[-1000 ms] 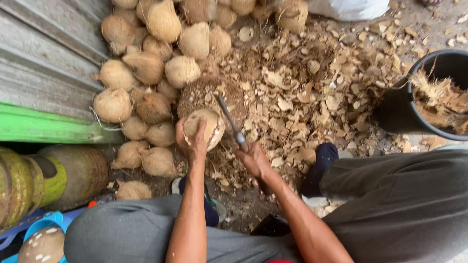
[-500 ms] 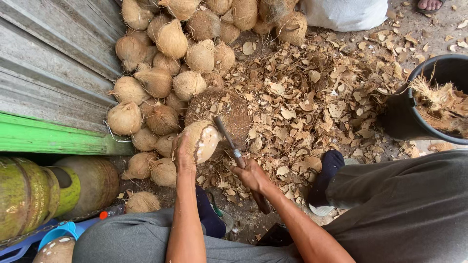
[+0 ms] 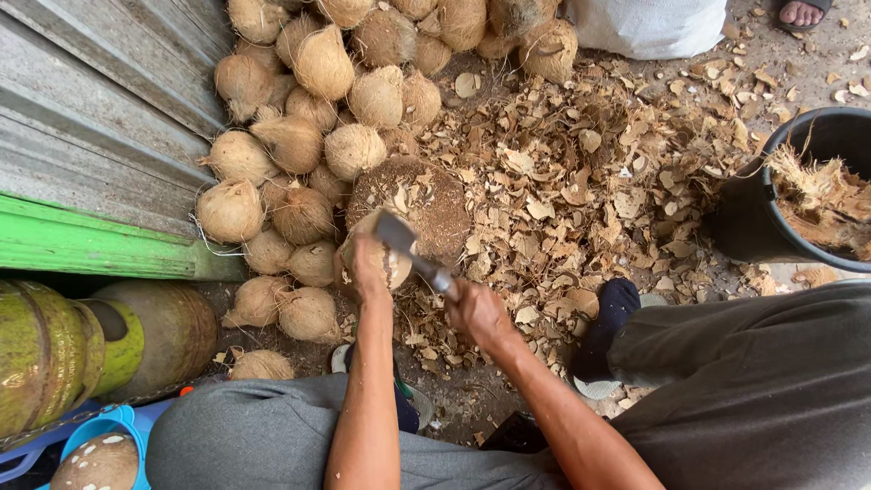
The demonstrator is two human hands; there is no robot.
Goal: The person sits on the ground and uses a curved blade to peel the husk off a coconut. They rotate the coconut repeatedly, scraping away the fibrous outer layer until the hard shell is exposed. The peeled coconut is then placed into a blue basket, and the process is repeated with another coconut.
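Note:
My left hand [image 3: 366, 265] grips a husked coconut [image 3: 392, 263] against a round brown chopping block [image 3: 434, 201]. My right hand [image 3: 478, 313] is closed on the handle of a cleaver [image 3: 408, 247], and its blade lies against the top of the coconut, just right of my left fingers. Behind the block lies a pile of several brown husked coconuts [image 3: 313, 136].
Dry shell chips [image 3: 590, 172] cover the ground to the right. A black bucket [image 3: 780, 218] with husk fibre stands at far right. A corrugated metal wall [image 3: 100, 118] with a green edge is left; green gas cylinders [image 3: 82, 345] below it. Another person's foot [image 3: 803, 13] shows top right.
The cleaver came down from a raised position onto the coconut. My left hand turned the coconut slightly on the block.

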